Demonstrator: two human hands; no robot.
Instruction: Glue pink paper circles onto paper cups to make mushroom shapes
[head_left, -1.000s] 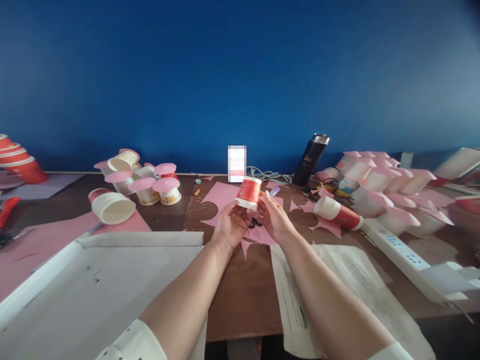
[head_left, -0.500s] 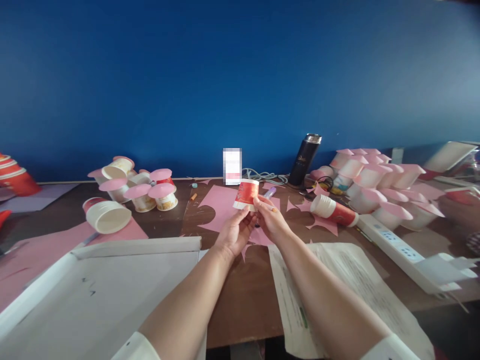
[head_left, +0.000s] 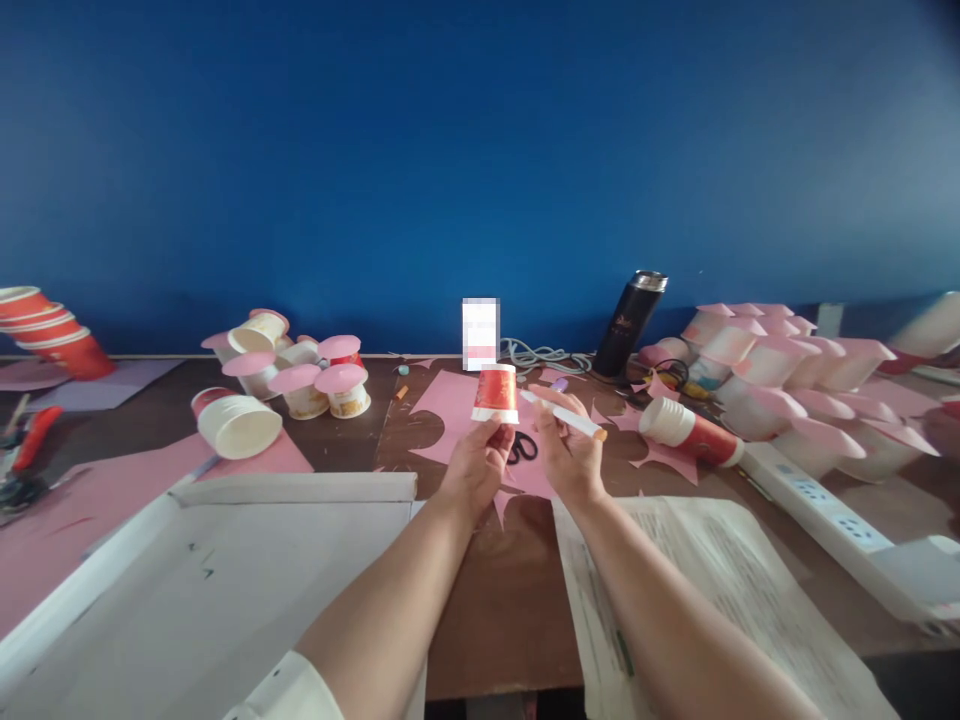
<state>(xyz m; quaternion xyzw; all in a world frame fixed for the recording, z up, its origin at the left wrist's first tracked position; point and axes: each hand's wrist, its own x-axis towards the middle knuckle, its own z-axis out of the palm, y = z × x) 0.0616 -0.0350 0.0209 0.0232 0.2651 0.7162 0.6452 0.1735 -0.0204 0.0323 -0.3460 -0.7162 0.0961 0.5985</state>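
My left hand (head_left: 480,465) is closed on a red paper cup (head_left: 496,388) from below. The cup's narrower end points up, and its white band is at the bottom by my fingers. A slim white pen (head_left: 574,418) with an orange end rests in my closed right hand (head_left: 571,455), its tip pointing left toward the cup but apart from it. Between my wrists lie black scissor handles (head_left: 523,448) on cut pink paper (head_left: 442,410).
Cups with pink paper tops stand at left (head_left: 296,390) and right (head_left: 780,360). Stacked cups (head_left: 686,432) lie beside a power strip (head_left: 817,510). A black flask (head_left: 630,322) leans near the wall. A white box lid (head_left: 300,490) and a printed sheet (head_left: 690,560) lie nearer me.
My right hand has moved off the cup to the right, and the white pen now shows fully. The cup stays in my left hand. The view has shifted slightly left.
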